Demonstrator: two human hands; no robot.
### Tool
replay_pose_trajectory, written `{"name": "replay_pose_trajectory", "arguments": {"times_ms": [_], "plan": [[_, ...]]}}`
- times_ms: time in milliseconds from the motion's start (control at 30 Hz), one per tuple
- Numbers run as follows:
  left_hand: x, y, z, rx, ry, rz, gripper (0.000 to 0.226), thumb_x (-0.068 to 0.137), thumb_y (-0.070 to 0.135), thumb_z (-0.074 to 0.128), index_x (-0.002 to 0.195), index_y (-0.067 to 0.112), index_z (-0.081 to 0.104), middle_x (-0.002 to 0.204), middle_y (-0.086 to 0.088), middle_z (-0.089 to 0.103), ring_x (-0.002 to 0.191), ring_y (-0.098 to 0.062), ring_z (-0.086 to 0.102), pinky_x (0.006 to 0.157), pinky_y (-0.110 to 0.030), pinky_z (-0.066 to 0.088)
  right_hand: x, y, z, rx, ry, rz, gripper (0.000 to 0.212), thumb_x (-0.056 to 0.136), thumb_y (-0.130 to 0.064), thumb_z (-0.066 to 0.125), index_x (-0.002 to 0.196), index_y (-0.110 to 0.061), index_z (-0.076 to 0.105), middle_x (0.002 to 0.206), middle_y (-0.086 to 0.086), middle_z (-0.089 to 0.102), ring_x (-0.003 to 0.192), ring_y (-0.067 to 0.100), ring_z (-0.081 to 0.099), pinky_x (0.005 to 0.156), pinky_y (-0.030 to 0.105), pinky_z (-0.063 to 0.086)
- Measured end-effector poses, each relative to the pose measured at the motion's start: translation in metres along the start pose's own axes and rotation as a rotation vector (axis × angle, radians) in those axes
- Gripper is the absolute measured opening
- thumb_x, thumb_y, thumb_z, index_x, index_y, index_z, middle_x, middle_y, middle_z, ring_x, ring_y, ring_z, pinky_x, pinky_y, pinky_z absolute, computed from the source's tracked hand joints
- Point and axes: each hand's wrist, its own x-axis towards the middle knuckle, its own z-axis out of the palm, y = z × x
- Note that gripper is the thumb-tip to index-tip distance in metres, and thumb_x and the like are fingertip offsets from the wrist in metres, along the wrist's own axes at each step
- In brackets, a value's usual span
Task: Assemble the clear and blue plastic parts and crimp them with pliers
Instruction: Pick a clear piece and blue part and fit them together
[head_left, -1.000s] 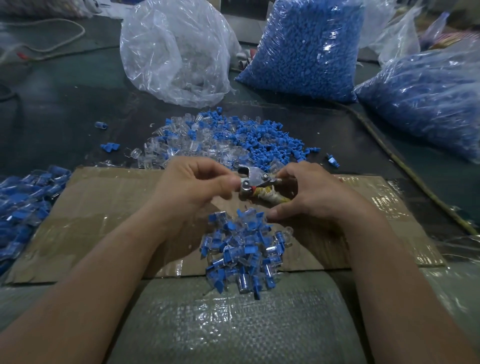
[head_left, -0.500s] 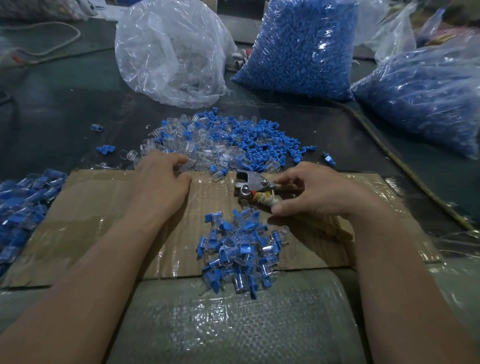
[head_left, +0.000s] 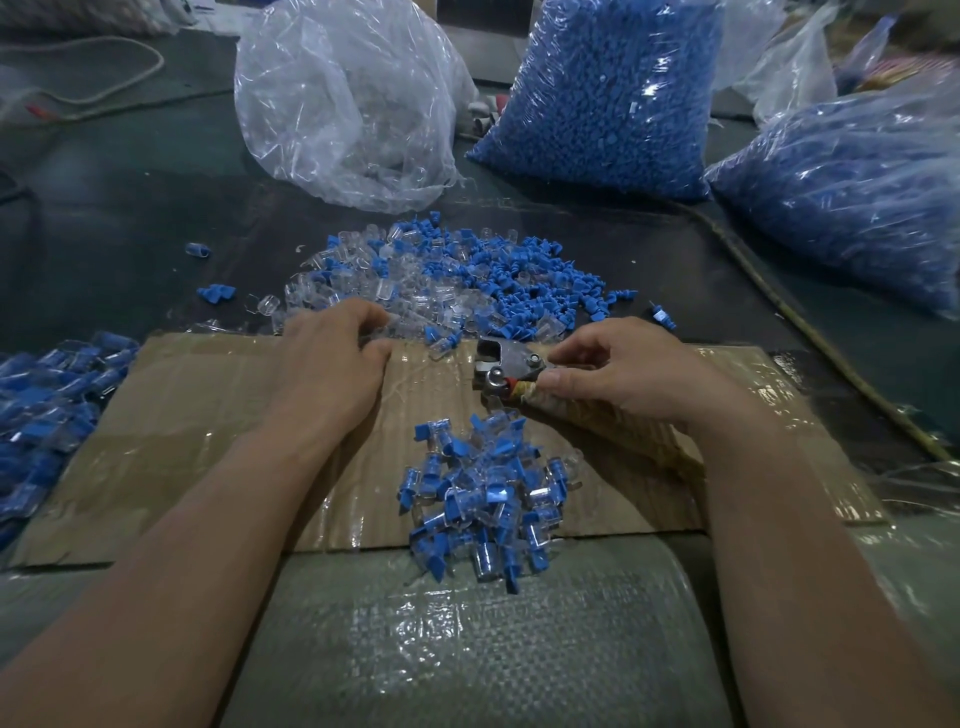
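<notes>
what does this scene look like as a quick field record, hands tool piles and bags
left hand: fingers curled at the near edge of the loose parts pile; what it holds is hidden
right hand: grips the pliers by the handles, head pointing left
assembled pile: on the cardboard, between the forearms
bags: clear bag and full blue bag behind the loose parts
side pile: blue and clear pieces at far left

Open cardboard (head_left: 182, 415) stretches left of the assembled pile (head_left: 483, 499); loose clear and blue parts (head_left: 467, 280) crowd its far edge, the right hand (head_left: 623, 374) holds pliers (head_left: 501, 364) between both heaps, and bulging bags (head_left: 608, 93) wall the back.
</notes>
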Motion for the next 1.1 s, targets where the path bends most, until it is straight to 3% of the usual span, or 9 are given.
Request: {"name": "replay_pose_trajectory", "arguments": {"times_ms": [167, 267, 467, 533, 600, 700, 800, 967, 1100], "plan": [[0.001, -0.001, 0.0, -0.06, 0.066, 0.022, 0.021, 0.089, 0.02, 0.061, 0.109, 0.016, 0.064, 0.101, -0.002, 0.065, 0.092, -0.015, 0.053, 0.083, -0.027, 0.037, 0.0, 0.0, 0.0, 0.019, -0.008, 0.007, 0.022, 0.075, -0.051, 0.064, 0.089, -0.035, 0.06, 0.09, -0.017, 0.056, 0.085, 0.001, 0.049, 0.067, 0.021, 0.038], [-0.001, 0.001, -0.001, -0.117, 0.092, 0.032, 0.03, 0.088, 0.017, 0.062, 0.117, 0.014, 0.06, 0.097, 0.001, 0.061, 0.087, -0.011, 0.052, 0.082, -0.024, 0.038, -0.002, -0.002, -0.001, 0.041, -0.004, 0.008, 0.017, 0.077, -0.05, 0.062, 0.084, -0.035, 0.06, 0.087, -0.016, 0.057, 0.082, 0.001, 0.051, 0.064, 0.02, 0.037], [-0.008, 0.008, -0.004, -0.373, 0.089, 0.113, 0.03, 0.086, 0.01, 0.062, 0.115, 0.012, 0.06, 0.089, 0.009, 0.058, 0.079, 0.0, 0.055, 0.07, -0.013, 0.043, 0.008, 0.005, -0.001, 0.052, 0.292, 0.057, 0.013, 0.088, -0.035, 0.058, 0.077, -0.029, 0.058, 0.076, -0.015, 0.057, 0.071, 0.001, 0.051, 0.063, 0.025, 0.038], [-0.011, 0.01, -0.004, -0.439, 0.062, 0.135, 0.027, 0.087, 0.011, 0.061, 0.113, 0.017, 0.059, 0.09, 0.012, 0.058, 0.084, -0.002, 0.057, 0.072, -0.016, 0.046, 0.014, 0.01, 0.0, -0.018, 0.392, 0.065, 0.008, 0.09, -0.029, 0.056, 0.09, -0.025, 0.063, 0.087, -0.01, 0.06, 0.076, 0.004, 0.052, 0.072, 0.026, 0.039], [-0.013, 0.012, -0.004, -0.489, 0.039, 0.143, 0.024, 0.088, 0.013, 0.059, 0.111, 0.022, 0.058, 0.09, 0.014, 0.058, 0.085, -0.005, 0.061, 0.073, -0.021, 0.05, 0.02, 0.013, 0.003, -0.069, 0.443, 0.047, 0.025, 0.092, -0.023, 0.053, 0.115, -0.02, 0.061, 0.112, -0.001, 0.059, 0.096, 0.012, 0.053, 0.082, 0.025, 0.037], [-0.016, 0.013, -0.004, -0.498, 0.001, 0.146, 0.024, 0.089, 0.016, 0.056, 0.112, 0.023, 0.057, 0.09, 0.013, 0.061, 0.082, -0.006, 0.063, 0.074, -0.026, 0.052, 0.028, 0.014, 0.007, -0.136, 0.382, -0.017, 0.042, 0.095, -0.014, 0.047, 0.136, -0.023, 0.045, 0.137, 0.0, 0.045, 0.123, 0.015, 0.041, 0.097, 0.025, 0.03], [-0.018, 0.015, -0.004, -0.526, -0.018, 0.155, 0.022, 0.087, 0.014, 0.06, 0.104, 0.029, 0.059, 0.089, 0.011, 0.062, 0.08, -0.002, 0.063, 0.069, -0.016, 0.05, 0.035, 0.015, 0.011, -0.217, 0.259, -0.017, 0.046, 0.096, -0.01, 0.041, 0.14, -0.024, 0.038, 0.146, -0.003, 0.036, 0.134, 0.015, 0.03, 0.108, 0.031, 0.023], [-0.022, 0.017, -0.008, -0.506, -0.065, 0.157, 0.031, 0.079, 0.01, 0.068, 0.084, 0.039, 0.059, 0.082, 0.014, 0.064, 0.074, 0.0, 0.063, 0.068, -0.018, 0.052, 0.038, 0.017, 0.01, -0.201, 0.322, 0.045, 0.031, 0.093, -0.009, 0.048, 0.119, -0.019, 0.062, 0.125, 0.001, 0.059, 0.112, 0.017, 0.052, 0.091, 0.028, 0.039], [-0.021, 0.017, -0.006, -0.572, -0.081, 0.116, 0.035, 0.077, 0.002, 0.069, 0.097, 0.03, 0.062, 0.083, 0.007, 0.065, 0.074, -0.008, 0.066, 0.067, -0.021, 0.055, 0.036, 0.018, 0.008, -0.152, 0.411, 0.05, 0.021, 0.088, -0.011, 0.059, 0.104, -0.019, 0.07, 0.109, 0.0, 0.067, 0.088, 0.007, 0.052, 0.078, 0.021, 0.037]]}}
